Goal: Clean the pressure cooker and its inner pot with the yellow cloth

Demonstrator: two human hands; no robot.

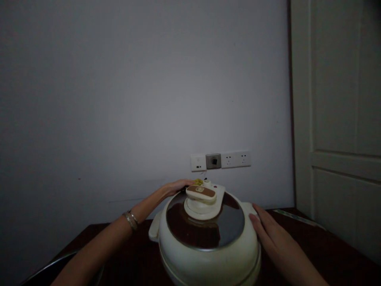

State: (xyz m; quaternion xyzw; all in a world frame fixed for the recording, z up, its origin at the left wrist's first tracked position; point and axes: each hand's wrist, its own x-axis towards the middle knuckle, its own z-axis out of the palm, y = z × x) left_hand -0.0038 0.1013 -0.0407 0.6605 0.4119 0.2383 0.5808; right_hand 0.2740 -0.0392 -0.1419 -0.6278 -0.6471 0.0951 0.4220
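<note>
Cooker: cream pressure cooker on the dark worktop, lid on.
Left hand: fingers flat on the lid's far rim, tips hidden behind the handle.
Right hand: fingers straight, together, against the cooker's right side.
Behind: wall sockets; door at right.

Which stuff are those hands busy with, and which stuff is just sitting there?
Busy with:
white cooker, with the right hand flat on its side
shiny lid, with the left hand at its far edge
lid handle

Just sitting there:
wall sockets
door
dark table under the cooker
</note>
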